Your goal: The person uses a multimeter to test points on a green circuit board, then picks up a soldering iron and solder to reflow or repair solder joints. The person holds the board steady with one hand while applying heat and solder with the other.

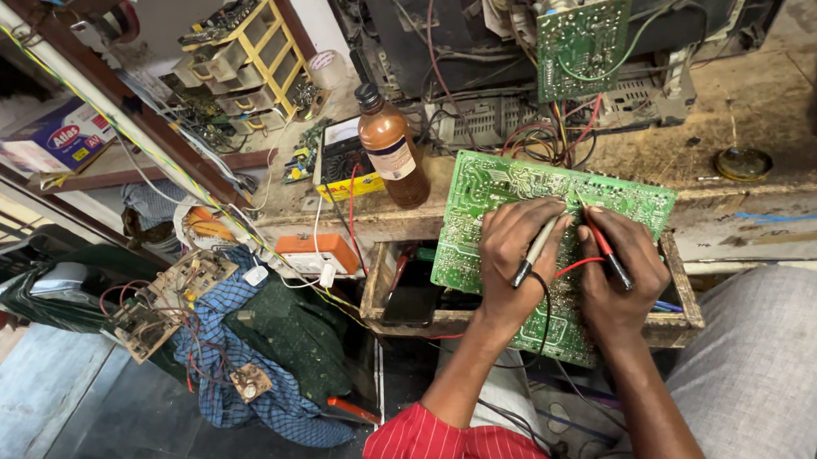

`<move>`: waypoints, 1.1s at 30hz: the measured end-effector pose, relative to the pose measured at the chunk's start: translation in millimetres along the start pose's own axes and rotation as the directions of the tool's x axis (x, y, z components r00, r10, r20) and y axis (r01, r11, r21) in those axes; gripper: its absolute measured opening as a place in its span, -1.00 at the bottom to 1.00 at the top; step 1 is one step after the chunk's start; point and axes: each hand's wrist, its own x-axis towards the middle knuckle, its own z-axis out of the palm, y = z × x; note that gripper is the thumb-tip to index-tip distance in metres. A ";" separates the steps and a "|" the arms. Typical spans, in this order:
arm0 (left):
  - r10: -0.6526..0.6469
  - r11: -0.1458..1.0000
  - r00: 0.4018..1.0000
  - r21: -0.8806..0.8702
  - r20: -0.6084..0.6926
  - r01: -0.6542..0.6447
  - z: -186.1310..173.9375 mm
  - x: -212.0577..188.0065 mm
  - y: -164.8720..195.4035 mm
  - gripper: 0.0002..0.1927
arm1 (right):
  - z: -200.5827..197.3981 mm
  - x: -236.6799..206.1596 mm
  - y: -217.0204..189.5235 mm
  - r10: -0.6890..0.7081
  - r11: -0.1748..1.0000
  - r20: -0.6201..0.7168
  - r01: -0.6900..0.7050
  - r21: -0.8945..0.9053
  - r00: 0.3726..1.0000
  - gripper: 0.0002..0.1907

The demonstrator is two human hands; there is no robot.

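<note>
A large green circuit board [511, 183] lies solder side up across an open wooden drawer [680, 319]. My left hand [510, 261] rests on the board and holds a black test probe [536, 249] with its tip on the board. My right hand [619, 275] is beside it and holds a red test probe [608, 247], also touching the board. Black and red leads run from the probes down toward my lap.
A brown bottle [392, 148] and a yellow-edged meter [343, 158] stand on the worn wooden bench [781, 108]. A second green board [582, 40] hangs on an opened device behind. Loose boards [162, 301], cloth and an orange box [317, 251] lie at the left.
</note>
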 end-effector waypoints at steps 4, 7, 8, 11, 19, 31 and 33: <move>0.002 1.000 1.000 0.004 -0.012 -0.002 2.2 -2.9 -4.2 -0.85 | -1.4 -2.4 1.4 -0.001 1.000 0.006 0.001 -0.004 1.000 -0.77; 0.011 1.000 1.000 -0.016 -0.019 -0.011 2.8 -6.3 -8.9 -0.87 | -4.3 -4.6 0.4 -0.004 1.000 0.032 0.005 -0.027 0.999 -0.80; 0.033 0.999 0.999 -0.008 -0.019 -0.033 2.2 -7.5 -10.6 -0.88 | -6.7 -3.2 0.8 -0.028 0.999 0.042 0.029 -0.037 0.999 -0.80; 0.049 0.999 0.999 0.004 -0.018 -0.049 -0.4 -11.4 -14.9 -0.89 | -2.3 -6.2 -2.4 -0.071 0.992 0.038 0.075 -0.097 0.997 -0.86; 0.006 1.000 1.000 -0.027 -0.024 -0.006 0.5 -19.6 -19.7 -0.87 | 1.2 -13.9 0.1 -0.059 0.997 0.044 0.061 -0.049 0.997 -0.82; -0.001 0.997 1.000 -0.077 0.009 0.001 0.1 -25.6 -29.0 -0.89 | 6.1 -16.6 -1.0 -0.055 0.998 0.042 0.053 0.046 0.998 -0.85; 0.003 0.998 1.000 -0.065 0.010 -0.002 -0.8 -26.4 -28.9 -0.88 | 6.1 -16.3 -1.0 -0.064 0.997 0.046 0.062 0.043 0.997 -0.85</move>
